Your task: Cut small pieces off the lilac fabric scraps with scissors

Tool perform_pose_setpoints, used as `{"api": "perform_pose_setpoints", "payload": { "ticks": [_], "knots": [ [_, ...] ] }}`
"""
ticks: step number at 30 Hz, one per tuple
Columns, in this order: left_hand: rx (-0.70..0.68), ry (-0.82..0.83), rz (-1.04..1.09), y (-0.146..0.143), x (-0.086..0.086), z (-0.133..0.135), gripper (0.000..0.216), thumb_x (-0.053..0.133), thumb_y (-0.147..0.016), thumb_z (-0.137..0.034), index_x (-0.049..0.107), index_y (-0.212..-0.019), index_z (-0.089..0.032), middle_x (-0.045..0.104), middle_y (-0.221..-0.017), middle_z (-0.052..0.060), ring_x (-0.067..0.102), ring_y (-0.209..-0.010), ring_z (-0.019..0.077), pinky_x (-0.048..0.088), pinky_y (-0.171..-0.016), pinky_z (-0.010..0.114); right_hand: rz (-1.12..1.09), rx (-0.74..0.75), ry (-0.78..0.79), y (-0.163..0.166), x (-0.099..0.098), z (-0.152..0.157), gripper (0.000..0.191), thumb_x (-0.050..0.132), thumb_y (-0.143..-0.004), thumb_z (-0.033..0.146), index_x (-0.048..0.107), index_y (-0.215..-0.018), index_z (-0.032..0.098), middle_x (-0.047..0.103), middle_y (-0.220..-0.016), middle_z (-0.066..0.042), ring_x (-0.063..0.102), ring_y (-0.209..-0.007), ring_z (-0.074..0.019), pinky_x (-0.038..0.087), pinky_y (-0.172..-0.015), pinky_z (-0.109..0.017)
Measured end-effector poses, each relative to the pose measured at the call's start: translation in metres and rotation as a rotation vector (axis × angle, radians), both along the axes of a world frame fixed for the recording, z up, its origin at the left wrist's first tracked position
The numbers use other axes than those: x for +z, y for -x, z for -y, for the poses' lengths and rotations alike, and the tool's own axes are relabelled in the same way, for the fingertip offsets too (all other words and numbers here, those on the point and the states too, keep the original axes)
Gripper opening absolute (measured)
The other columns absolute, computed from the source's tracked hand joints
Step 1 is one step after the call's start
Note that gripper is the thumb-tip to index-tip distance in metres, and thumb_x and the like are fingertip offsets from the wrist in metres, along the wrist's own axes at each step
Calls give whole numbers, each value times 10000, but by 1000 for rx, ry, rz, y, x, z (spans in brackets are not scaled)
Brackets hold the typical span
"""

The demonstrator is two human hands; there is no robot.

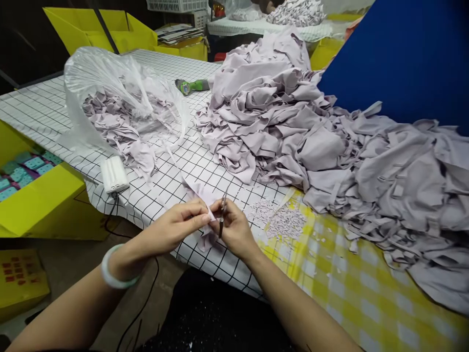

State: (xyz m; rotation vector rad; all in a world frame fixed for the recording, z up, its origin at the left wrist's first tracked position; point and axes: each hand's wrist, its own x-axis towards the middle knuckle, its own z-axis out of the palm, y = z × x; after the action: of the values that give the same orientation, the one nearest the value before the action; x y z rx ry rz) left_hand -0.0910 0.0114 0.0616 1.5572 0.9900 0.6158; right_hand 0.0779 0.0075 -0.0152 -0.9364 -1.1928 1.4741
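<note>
Between the thumb and fingers of my left hand (188,217) is the edge of a pale mauve fabric piece (200,190), part of which hangs down toward the table edge. My right hand (234,227) grips small thread snips (222,215), blades pointing up and away, close beside the fabric edge. Just right of my hands lies a scatter of tiny fabric clippings (287,222). A large heap of the same mauve fabric (271,117) fills the table's right side. More pieces lie in a clear plastic bag (110,73) at the left.
A white power bank (114,175) with a black cable stands near the table's left edge. Behind the bag lies a green-handled tool (194,86). A yellow box (44,205) with teal packs is left of the table. A blue panel (406,63) rises at the right.
</note>
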Motion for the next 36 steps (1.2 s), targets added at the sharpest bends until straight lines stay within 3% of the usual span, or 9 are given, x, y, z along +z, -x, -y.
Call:
{"api": "perform_pose_setpoints", "payload": {
  "ticks": [2,5,9,12,15,19,23,27,36],
  "knots": [
    [44,-157,38,-6,6,8,295,564,-978,-368,712,-794,-192,600,-998,99,574,-986,232,514,-881,372,-54,-7,122,12,-7,15,336,770,-722,412,505,-848,250,578,-808,21,592,-749,-154,538,-735,-294],
    [163,-97,291,-19,-1,13,300,556,-991,-375,695,-804,-186,599,-1090,113,600,-927,219,547,-828,366,-164,-58,286,22,-23,37,421,796,-676,461,495,-890,257,590,-793,24,625,-782,-174,557,-762,-314],
    [345,-49,309,-40,-20,12,262,565,-996,-329,704,-830,-180,581,-1072,86,589,-913,179,524,-801,294,-198,-241,179,0,-26,51,421,829,-687,361,494,-917,254,619,-924,0,631,-892,-178,546,-844,-323],
    [294,-109,208,-51,-22,10,278,564,-999,-323,723,-819,-182,601,-1125,103,539,-1178,243,488,-966,333,-196,-301,38,-22,-12,46,464,876,-667,331,486,-909,262,620,-1095,-28,612,-1049,-206,526,-939,-360],
    [195,-60,273,-59,-19,10,274,558,-997,-310,731,-831,-179,604,-1226,119,527,-1237,269,465,-1038,398,-232,-239,125,-23,-5,36,441,871,-689,377,486,-869,260,610,-952,6,623,-897,-175,542,-870,-343],
    [227,27,407,-74,-28,10,275,546,-991,-303,704,-807,-174,609,-1004,112,579,-1054,246,517,-829,365,-247,-183,262,-20,-13,37,431,844,-707,448,506,-889,252,587,-852,33,616,-795,-151,538,-834,-329],
    [250,-73,350,-91,-48,12,297,496,-1016,-284,661,-784,-197,483,-722,56,520,-1063,249,470,-756,333,152,-167,94,-62,-12,48,365,802,-752,474,570,-906,238,623,-909,-15,618,-878,-201,511,-841,-364],
    [149,-184,277,-103,-57,16,287,458,-1029,-251,655,-826,-199,522,-868,68,505,-1086,239,460,-851,371,724,-206,-167,-115,3,58,377,803,-734,536,617,-813,217,624,-824,-43,562,-806,-220,465,-756,-367],
    [15,-355,252,-120,-61,14,240,428,-1029,-168,610,-878,-205,504,-973,60,464,-1075,204,443,-906,358,913,-165,-272,-134,7,68,503,707,-821,593,489,-585,206,525,-591,6,492,-608,-148,389,-642,-295]
  ]
}}
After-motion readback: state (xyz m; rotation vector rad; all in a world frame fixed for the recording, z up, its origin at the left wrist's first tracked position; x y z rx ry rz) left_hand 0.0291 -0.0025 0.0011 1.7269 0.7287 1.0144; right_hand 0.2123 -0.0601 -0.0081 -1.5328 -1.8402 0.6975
